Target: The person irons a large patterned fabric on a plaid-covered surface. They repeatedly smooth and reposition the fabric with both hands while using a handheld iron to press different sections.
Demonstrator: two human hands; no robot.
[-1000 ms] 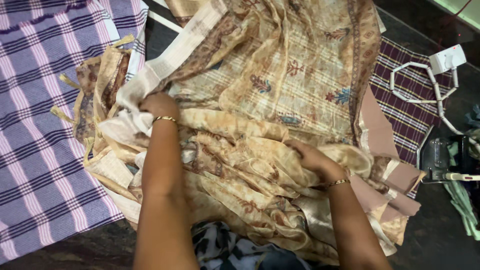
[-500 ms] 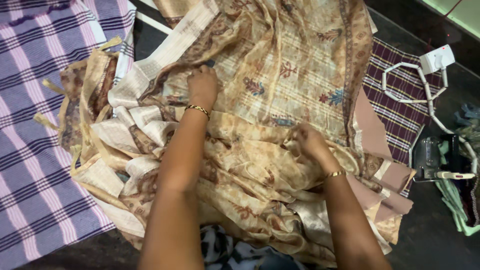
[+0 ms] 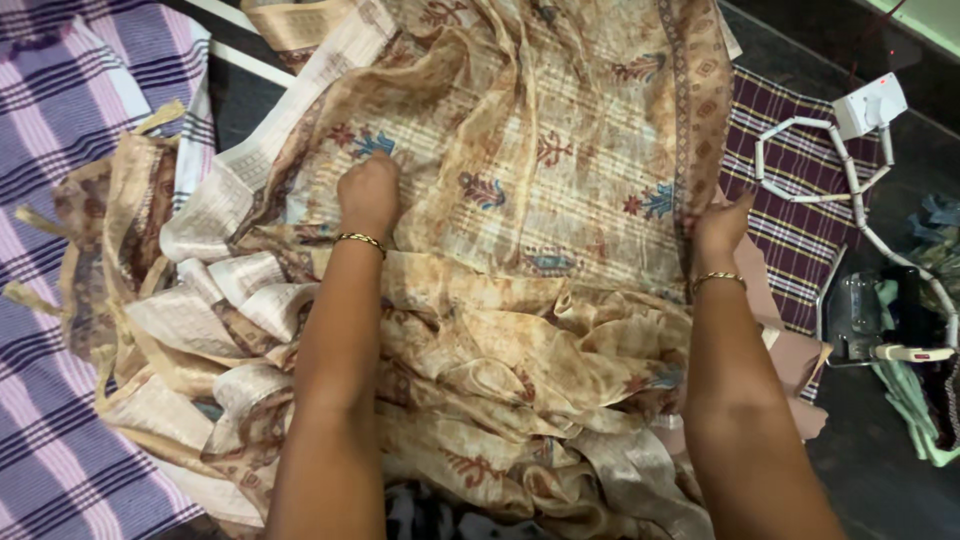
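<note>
We press our left hand (image 3: 368,190) and right hand (image 3: 718,225) on a crumpled beige, flower-printed sheer fabric (image 3: 560,150) beside a purple striped cloth (image 3: 60,130).

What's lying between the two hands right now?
Head view: only the beige printed cloth, spread fairly flat, lies between the left hand and right hand.
</note>
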